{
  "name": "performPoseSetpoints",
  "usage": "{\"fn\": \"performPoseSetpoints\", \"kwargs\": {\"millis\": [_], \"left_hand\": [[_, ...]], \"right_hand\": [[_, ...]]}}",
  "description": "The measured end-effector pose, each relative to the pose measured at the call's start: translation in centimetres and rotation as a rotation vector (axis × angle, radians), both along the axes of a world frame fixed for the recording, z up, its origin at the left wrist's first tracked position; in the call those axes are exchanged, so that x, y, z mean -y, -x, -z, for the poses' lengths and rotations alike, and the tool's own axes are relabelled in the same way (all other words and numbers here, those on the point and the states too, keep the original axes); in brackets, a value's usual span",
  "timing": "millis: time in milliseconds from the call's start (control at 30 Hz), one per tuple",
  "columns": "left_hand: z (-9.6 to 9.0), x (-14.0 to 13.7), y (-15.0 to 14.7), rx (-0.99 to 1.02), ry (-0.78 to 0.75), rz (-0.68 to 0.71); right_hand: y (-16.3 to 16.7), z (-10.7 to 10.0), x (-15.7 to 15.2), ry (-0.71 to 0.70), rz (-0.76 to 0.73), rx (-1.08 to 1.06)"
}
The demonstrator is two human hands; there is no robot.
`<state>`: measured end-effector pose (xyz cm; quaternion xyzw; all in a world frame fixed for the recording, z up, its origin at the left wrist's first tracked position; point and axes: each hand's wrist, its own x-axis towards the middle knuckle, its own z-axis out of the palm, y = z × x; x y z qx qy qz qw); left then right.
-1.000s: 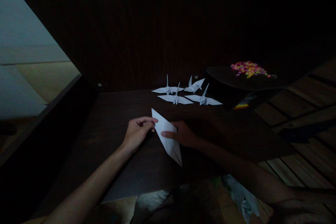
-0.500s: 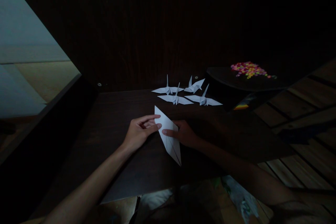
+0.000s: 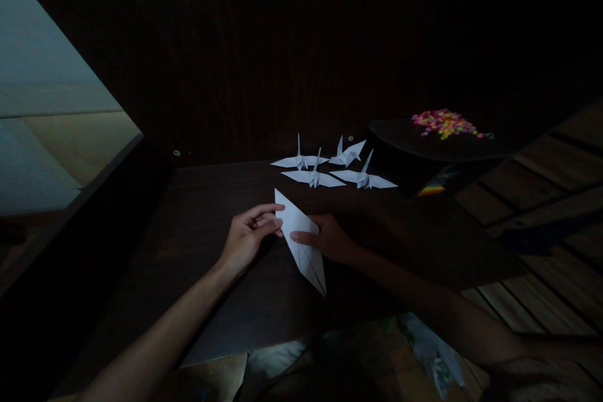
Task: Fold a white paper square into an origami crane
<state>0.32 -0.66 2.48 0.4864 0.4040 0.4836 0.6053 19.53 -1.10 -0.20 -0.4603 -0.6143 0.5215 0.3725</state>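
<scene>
A white sheet of paper folded into a long diamond (image 3: 298, 233) is held above the dark table, with a split crease running down its lower half. My right hand (image 3: 330, 239) grips its right edge, thumb on the front face and the other fingers hidden behind. At the upper left edge, my left hand (image 3: 249, 232) pinches the paper between thumb and fingers. Beyond it stand several white origami cranes, among them a front left crane (image 3: 315, 178), a front right crane (image 3: 363, 180) and a back left crane (image 3: 298, 162).
A dark wooden table (image 3: 202, 201) meets an upright panel at the back and a raised side board (image 3: 70, 213) on the left. A rounded shelf (image 3: 400, 141) at the right bears a heap of small colourful pieces (image 3: 445, 122). Wooden slats (image 3: 513, 308) lie to the right.
My left thumb has slid slightly left, toward the paper's edge. My right hand keeps its hold, and the cranes stay put apart from a small shift of the view.
</scene>
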Motion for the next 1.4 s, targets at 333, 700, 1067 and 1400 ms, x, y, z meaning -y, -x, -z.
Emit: {"fn": "performPoseSetpoints", "kwargs": {"millis": [333,700,1067,1400], "left_hand": [[-0.1,0.1,-0.3,0.041,0.026,-0.071],[-0.1,-0.2,0.0,-0.148,0.010,0.004],[0.0,-0.2,0.4,-0.115,-0.071,-0.128],[1.0,-0.5,-0.1,-0.160,0.135,0.031]], "right_hand": [[-0.1,-0.5,0.1,-0.085,-0.069,-0.003],[-0.2,-0.1,0.0,-0.072,-0.025,0.022],[-0.6,0.0,-1.1,-0.095,0.098,0.012],[-0.3,-0.3,-1.0,-0.147,0.125,0.000]]}}
